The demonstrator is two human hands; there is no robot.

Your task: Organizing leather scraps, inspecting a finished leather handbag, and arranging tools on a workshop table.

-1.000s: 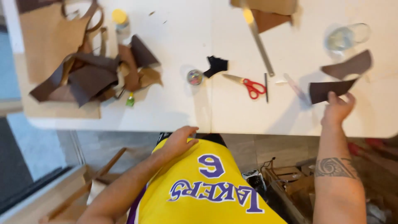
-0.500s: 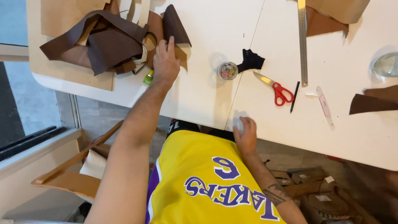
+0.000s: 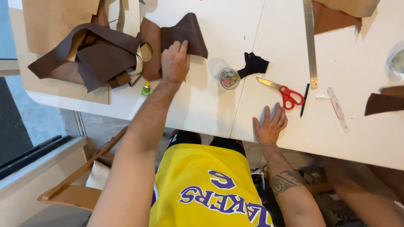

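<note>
Single head-worn view, looking steeply down, close over white table (image 3: 219, 113) (near edge, lap below)

A small round tin (image 3: 229, 78) with a clear lid stands on the white table (image 3: 202, 109), between the two hands. A little green bottle (image 3: 145, 89) with a label lies near the table's front edge.
</note>
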